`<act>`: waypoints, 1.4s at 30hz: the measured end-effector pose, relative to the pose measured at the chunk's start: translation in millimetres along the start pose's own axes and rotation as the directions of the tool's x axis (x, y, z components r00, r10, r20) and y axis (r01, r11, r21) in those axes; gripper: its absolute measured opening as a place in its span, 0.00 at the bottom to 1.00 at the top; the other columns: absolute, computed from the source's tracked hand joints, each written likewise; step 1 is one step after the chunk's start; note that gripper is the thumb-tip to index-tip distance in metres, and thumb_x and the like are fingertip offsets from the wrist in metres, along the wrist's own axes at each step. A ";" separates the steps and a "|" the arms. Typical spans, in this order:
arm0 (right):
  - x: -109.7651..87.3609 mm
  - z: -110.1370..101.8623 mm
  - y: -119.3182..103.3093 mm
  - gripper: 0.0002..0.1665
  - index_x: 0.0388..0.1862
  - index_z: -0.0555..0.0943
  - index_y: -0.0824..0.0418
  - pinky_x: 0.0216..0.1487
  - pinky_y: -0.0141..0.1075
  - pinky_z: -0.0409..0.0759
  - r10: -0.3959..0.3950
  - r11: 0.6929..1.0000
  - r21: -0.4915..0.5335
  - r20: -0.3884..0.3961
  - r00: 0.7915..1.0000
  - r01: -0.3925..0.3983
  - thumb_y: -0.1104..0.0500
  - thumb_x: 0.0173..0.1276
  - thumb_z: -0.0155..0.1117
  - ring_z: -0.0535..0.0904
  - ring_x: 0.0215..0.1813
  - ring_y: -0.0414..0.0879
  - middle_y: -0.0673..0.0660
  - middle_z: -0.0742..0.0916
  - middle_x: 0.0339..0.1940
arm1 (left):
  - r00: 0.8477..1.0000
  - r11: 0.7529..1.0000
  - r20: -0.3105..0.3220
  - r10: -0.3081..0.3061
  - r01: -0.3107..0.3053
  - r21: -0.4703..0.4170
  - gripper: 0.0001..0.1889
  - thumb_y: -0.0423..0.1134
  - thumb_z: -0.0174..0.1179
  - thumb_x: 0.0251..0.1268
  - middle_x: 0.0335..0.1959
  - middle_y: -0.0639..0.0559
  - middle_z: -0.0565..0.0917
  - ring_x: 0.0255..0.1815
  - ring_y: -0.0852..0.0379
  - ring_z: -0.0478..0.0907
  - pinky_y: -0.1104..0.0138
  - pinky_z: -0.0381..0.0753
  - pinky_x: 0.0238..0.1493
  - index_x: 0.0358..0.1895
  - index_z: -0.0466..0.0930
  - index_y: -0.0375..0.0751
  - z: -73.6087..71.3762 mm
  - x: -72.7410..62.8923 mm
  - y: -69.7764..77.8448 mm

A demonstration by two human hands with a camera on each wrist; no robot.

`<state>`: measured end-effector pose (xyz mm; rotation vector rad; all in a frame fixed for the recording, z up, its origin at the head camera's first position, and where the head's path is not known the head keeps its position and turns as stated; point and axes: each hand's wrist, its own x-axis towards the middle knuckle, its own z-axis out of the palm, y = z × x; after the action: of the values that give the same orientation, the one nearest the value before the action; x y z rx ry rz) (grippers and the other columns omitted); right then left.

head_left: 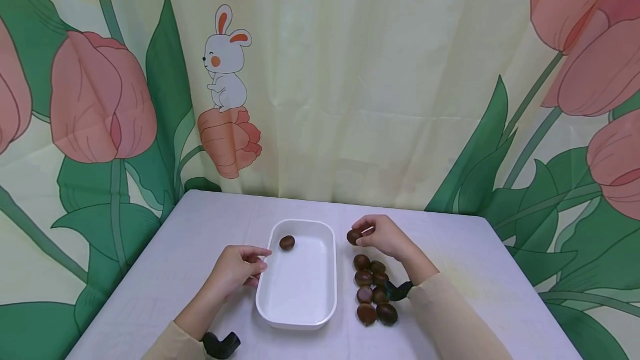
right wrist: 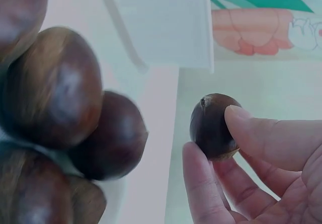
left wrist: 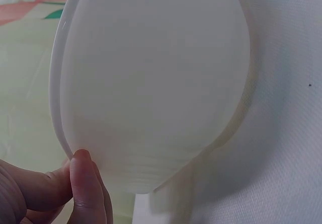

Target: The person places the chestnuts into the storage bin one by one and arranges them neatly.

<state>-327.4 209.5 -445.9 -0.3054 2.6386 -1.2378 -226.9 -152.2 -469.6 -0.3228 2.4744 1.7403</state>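
Observation:
A white rectangular tray [head_left: 298, 293] stands on the table, with one brown chestnut [head_left: 287, 243] lying in its far left part. At the tray's left side my left hand [head_left: 234, 269] pinches the rim; the left wrist view shows the thumb [left wrist: 84, 183] against the outer wall. Between thumb and fingertips my right hand [head_left: 384, 236] holds another chestnut [right wrist: 214, 128], just beyond the tray's right edge. Several more chestnuts [head_left: 366, 314] lie in two rows to the right of the tray, below the right hand and beside its wrist.
A white cloth covers the table [head_left: 200, 226]. Behind it hangs a curtain [head_left: 350, 99] printed with tulips, a rabbit and a carrot. Black wrist straps or mounts [head_left: 221, 344] sit at both sleeves, the right one close over the chestnut rows.

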 end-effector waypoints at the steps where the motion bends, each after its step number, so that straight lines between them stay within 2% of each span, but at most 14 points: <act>1: 0.0 0.5 -1.4 0.16 0.54 0.89 0.59 0.53 0.43 0.89 -0.004 1.000 0.005 0.001 1.000 0.004 0.64 0.67 0.77 0.89 0.52 0.50 0.58 0.92 0.51 | 1.000 1.000 0.001 0.002 -0.002 -0.001 0.16 0.26 0.73 0.65 0.34 0.43 0.83 0.27 0.54 0.81 0.65 0.88 0.27 0.55 0.92 0.38 0.0 0.2 -0.2; 14: -0.9 7.5 -25.8 0.17 0.53 0.89 0.59 0.54 0.45 0.89 -0.064 0.998 0.021 0.022 0.998 0.064 0.63 0.66 0.79 0.89 0.50 0.49 0.57 0.92 0.50 | 1.000 1.000 0.004 0.005 -0.005 -0.011 0.16 0.26 0.73 0.66 0.34 0.43 0.83 0.27 0.54 0.81 0.65 0.88 0.27 0.55 0.92 0.37 -1.1 -0.5 0.4; 23: 0.2 15.5 -41.6 0.17 0.53 0.90 0.59 0.51 0.37 0.87 -0.108 0.991 0.082 0.041 0.993 0.104 0.66 0.65 0.78 0.90 0.48 0.47 0.56 0.93 0.48 | 1.000 1.000 0.003 -0.002 0.002 -0.007 0.16 0.26 0.73 0.65 0.34 0.43 0.83 0.27 0.53 0.81 0.66 0.87 0.27 0.55 0.92 0.38 -1.3 0.2 -0.4; 35: 1.6 27.9 -56.4 0.18 0.54 0.90 0.58 0.50 0.36 0.84 -0.117 0.986 0.127 0.056 0.991 0.110 0.67 0.65 0.77 0.90 0.48 0.46 0.56 0.93 0.50 | 1.000 1.000 0.005 0.008 -0.008 -0.005 0.16 0.26 0.73 0.65 0.34 0.43 0.84 0.27 0.53 0.82 0.65 0.88 0.27 0.55 0.92 0.38 -1.2 0.8 -0.8; 42: 2.8 37.1 -65.0 0.18 0.54 0.90 0.58 0.53 0.38 0.86 -0.128 0.982 0.146 0.071 0.989 0.117 0.67 0.66 0.77 0.90 0.49 0.47 0.56 0.93 0.51 | 1.000 1.000 0.010 0.003 -0.003 -0.013 0.16 0.26 0.73 0.65 0.33 0.43 0.84 0.27 0.54 0.81 0.66 0.88 0.27 0.55 0.92 0.38 -1.1 0.7 -0.4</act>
<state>-313.5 141.0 -419.0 -0.4893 2.4809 -1.4118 -227.5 -153.4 -469.7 -0.3113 2.4591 1.7550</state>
